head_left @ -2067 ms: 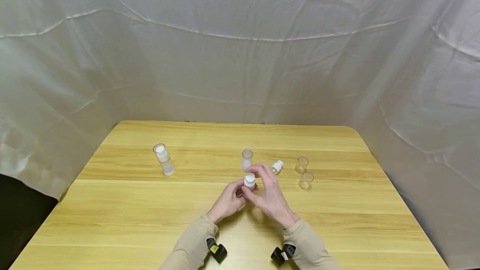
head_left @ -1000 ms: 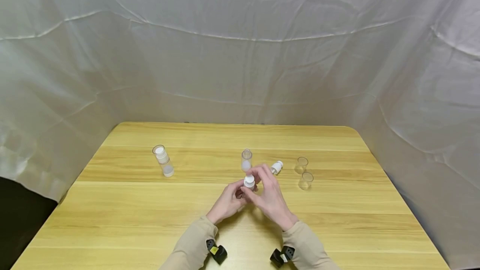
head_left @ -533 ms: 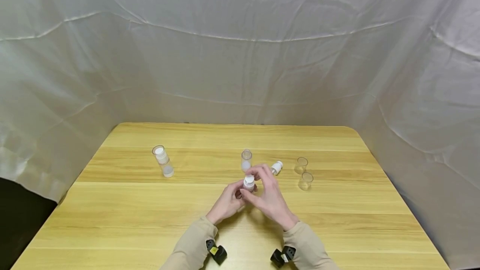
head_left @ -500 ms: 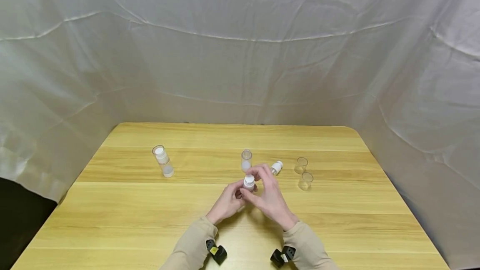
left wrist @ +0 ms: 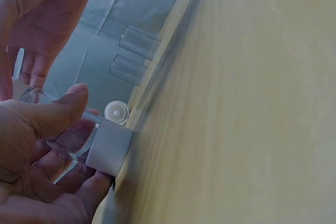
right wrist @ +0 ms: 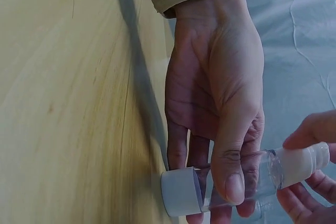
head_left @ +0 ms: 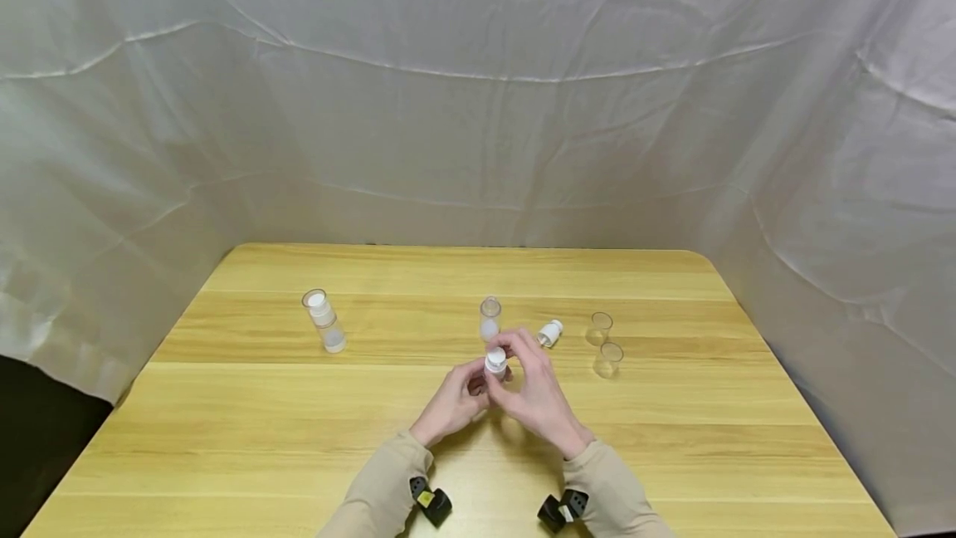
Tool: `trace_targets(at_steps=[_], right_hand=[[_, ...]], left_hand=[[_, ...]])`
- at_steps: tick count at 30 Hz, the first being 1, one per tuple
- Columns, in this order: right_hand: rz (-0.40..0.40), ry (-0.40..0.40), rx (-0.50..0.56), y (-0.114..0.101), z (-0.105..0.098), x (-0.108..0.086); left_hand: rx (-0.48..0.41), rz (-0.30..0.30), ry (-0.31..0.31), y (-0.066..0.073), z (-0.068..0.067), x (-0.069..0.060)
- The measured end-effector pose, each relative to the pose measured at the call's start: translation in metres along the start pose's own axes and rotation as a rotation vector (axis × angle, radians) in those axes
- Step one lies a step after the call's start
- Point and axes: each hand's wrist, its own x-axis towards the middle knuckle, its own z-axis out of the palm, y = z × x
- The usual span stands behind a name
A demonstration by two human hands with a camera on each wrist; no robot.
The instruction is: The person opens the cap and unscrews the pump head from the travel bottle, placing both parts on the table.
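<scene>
Head and wrist views: left hand point(head_left: 454, 398) curls round the clear plastic cylindrical bottle point(right wrist: 266, 177), over the pale rectangular wooden table point(head_left: 299, 422); right hand point(head_left: 536, 397) pinches its white plastic collar point(right wrist: 296, 167). Risk, I judge: slack left grip, body spins.

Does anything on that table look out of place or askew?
Yes: the small white plastic pump top lies on its side, while the two clear cylindrical caps right of it stand upright. The held clear plastic bottle with a white top looks roughly upright. I see no spill.
</scene>
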Motion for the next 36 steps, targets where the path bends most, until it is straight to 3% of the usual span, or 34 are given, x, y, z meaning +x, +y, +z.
trace_targets(at_steps=[15,26,36], right_hand=[[0.015,0.044,-0.018,-0.0022,-0.0004,0.001],[0.023,-0.011,-0.013,-0.0009,-0.0016,0.0],[0.021,0.053,-0.009,-0.0009,0.0016,-0.0012]], left_hand=[[-0.003,-0.002,-0.002,0.0016,-0.0005,-0.0008],[-0.009,-0.003,-0.003,0.0012,0.0007,-0.0008],[0.0,0.011,-0.003,0.0013,0.0003,-0.002]])
